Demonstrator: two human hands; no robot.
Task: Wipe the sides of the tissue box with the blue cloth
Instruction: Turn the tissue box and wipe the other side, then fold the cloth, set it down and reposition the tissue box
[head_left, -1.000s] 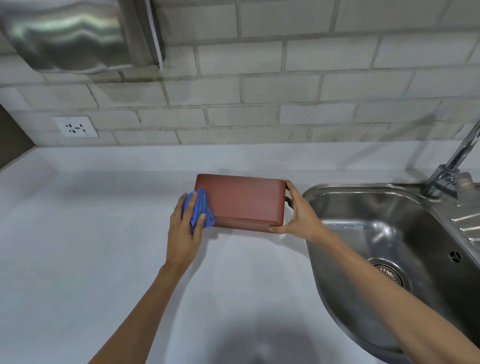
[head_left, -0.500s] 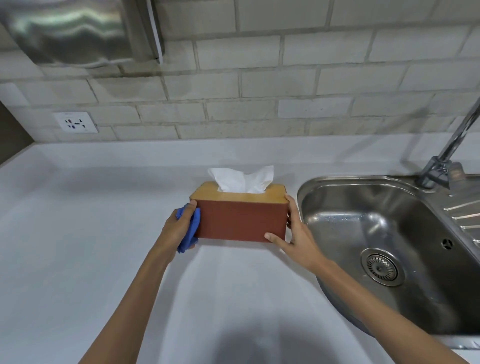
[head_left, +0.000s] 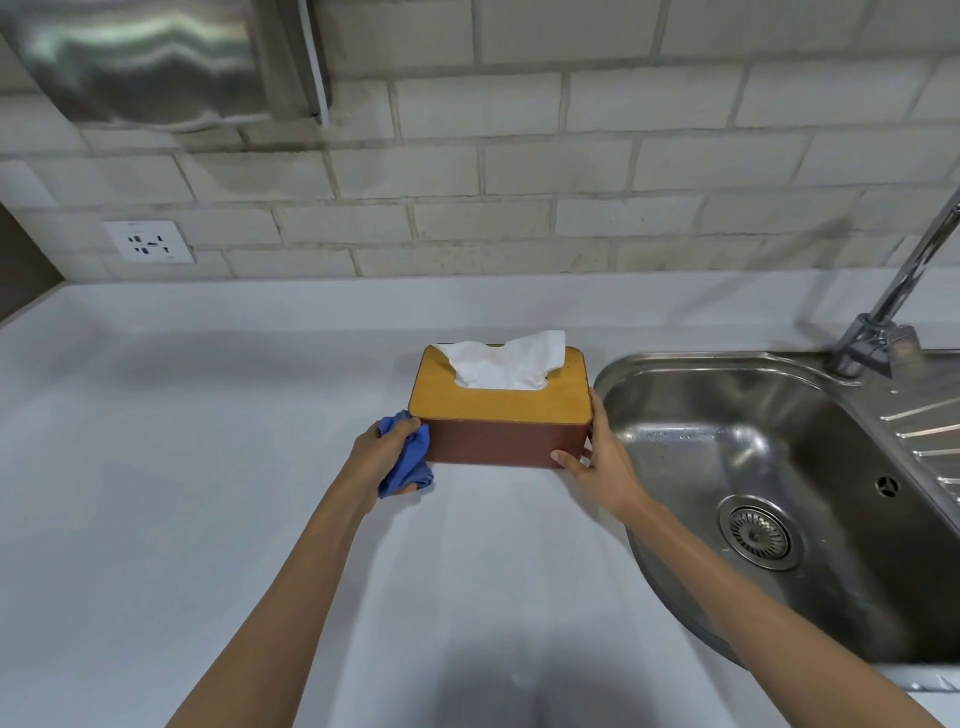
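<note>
So the reddish-brown rectangular tissue box with the yellow wooden lid (head_left: 500, 436) is sitting upright on the white worktop (head_left: 208, 493), right between the two hands, white tissue (head_left: 506, 364) poking out the top. Steel sink (head_left: 779, 467) is just off to the right-hand side.

Right hand (head_left: 597, 457) is spread open and cupped around the box's right end, thumb on the front corner, fingers up the end wall. Pretty sure that's just bracing so the box doesn't skate toward the sink while the other side gets rubbed.

Left hand (head_left: 382, 452) is curled closed around the bunched-up blue cloth (head_left: 408, 457), pressing it against the box's left end, near the front corner. Looks to me like the left side is the one being wiped right now; can't tell which other sides are done.
</note>
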